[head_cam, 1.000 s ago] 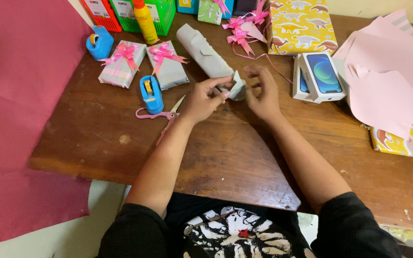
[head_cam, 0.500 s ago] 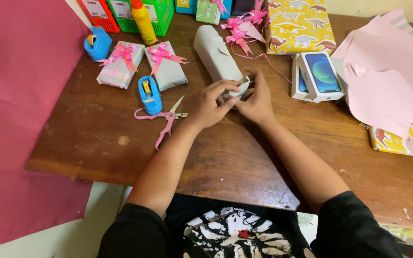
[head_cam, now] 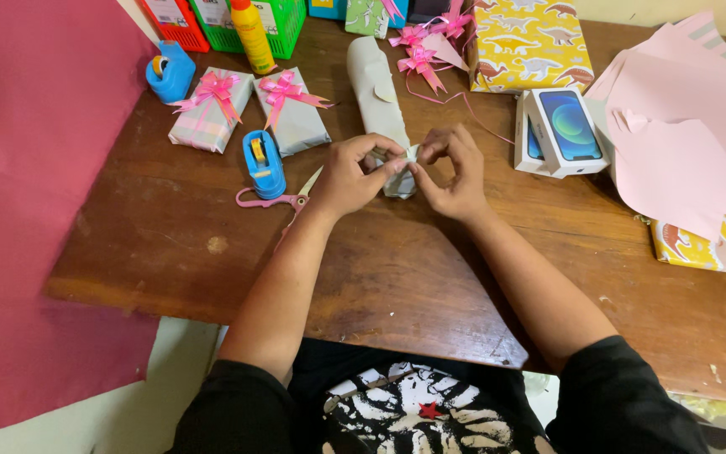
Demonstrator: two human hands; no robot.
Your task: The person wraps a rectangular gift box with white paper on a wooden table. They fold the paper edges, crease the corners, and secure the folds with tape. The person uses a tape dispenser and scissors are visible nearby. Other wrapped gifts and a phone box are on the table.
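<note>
- Right now the left hand (head_cam: 348,178) and the right hand (head_cam: 455,172) meet at the near end of a long parcel wrapped in grey paper (head_cam: 381,94), both pinching the folded paper flap there between fingertips.
- The grey parcel lies on the wooden surface (head_cam: 397,269), pointing away from the person toward the far edge.
- Pink-handled scissors (head_cam: 283,202) lie just beside the left wrist, next to a blue tape dispenser (head_cam: 264,163).
- Two small wrapped gifts with pink bows (head_cam: 249,113) sit left of the parcel.
- A white phone box (head_cam: 560,130) stands to the right, near loose pink paper sheets (head_cam: 682,126).
</note>
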